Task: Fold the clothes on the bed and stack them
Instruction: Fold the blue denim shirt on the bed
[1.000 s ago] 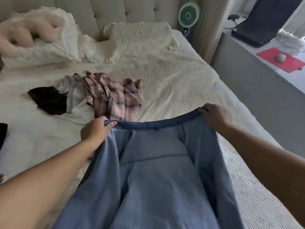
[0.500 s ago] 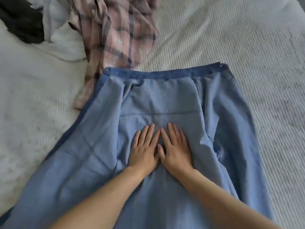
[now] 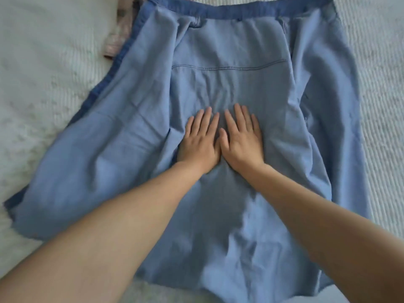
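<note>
On the bed, a blue denim garment is lying spread flat, its darker waistband at the far end and its hem running back toward the person, so the long axis is pointing straight away from them. Both hands are resting palm-down at its middle, side by side and almost touching: the left hand and the right hand each have straight, slightly spread fingers, holding nothing, only pressing the cloth flat. Equal fabric is lying to either side of the grip, with the left flap flaring wider and the right one falling in a long soft fold, so neither hand is sitting nearer an edge (a fold across the middle line looks the likeliest next move). The cloth is looking thin and limp, lightly wrinkled, with one stitched seam crossing below the waistband. A pink plaid garment is peeking out beside the top-left corner, on the ribbed white bedcover.
</note>
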